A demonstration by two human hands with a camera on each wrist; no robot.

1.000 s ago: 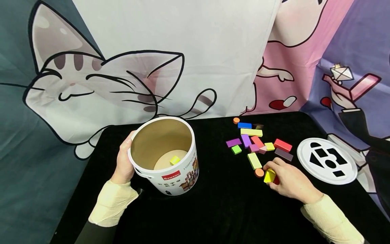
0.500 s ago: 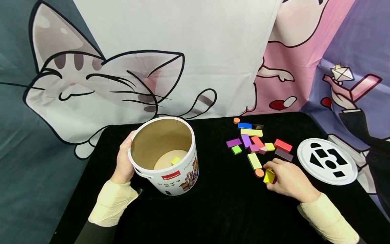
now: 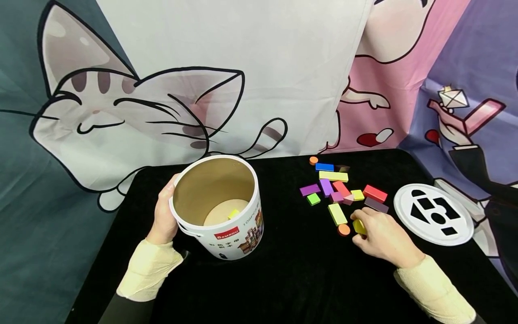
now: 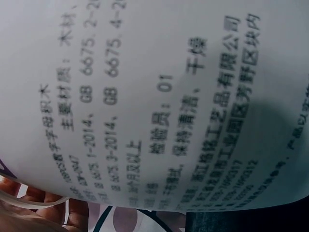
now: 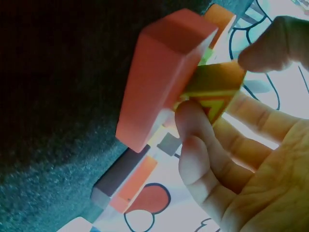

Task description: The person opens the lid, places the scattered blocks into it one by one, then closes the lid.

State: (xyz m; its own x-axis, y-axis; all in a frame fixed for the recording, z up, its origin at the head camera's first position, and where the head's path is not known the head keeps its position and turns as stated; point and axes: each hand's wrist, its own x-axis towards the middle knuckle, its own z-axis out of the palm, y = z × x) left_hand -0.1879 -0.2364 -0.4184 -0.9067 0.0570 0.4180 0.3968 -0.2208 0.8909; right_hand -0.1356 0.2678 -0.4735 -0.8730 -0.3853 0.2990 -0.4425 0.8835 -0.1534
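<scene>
On the left, my left hand (image 3: pixel 163 216) grips the side of a white plastic bucket (image 3: pixel 238 231), which tilts so its inside shows. A single yellow block (image 3: pixel 233 213) lies at the bottom of it. In the left wrist view several fingers (image 4: pixel 75 212) appear beyond the bucket's printed wall, near a thin white handle (image 4: pixel 34 204). At the right, my right hand (image 3: pixel 382 236) pinches a yellow wooden block (image 5: pixel 215 84) between thumb and fingertips. Right beside those fingertips, a red oblong block (image 5: pixel 164 82) stands over the black cloth in the right wrist view; the hand hides it in the head view.
Left of and behind the right hand lie several loose blocks, among them a pale yellow one (image 3: pixel 337 214), an orange disc (image 3: pixel 343 230), a green one (image 3: pixel 313 199) and a red one (image 3: pixel 375 193). A white lid (image 3: pixel 404 204) with shaped cutouts lies far right. Printed curtains (image 3: pixel 263 81) hang behind.
The yellow block in my right hand has turned and shifted slightly away from me, and the fingers now cover more of it. My left hand and the bucket stay put.
</scene>
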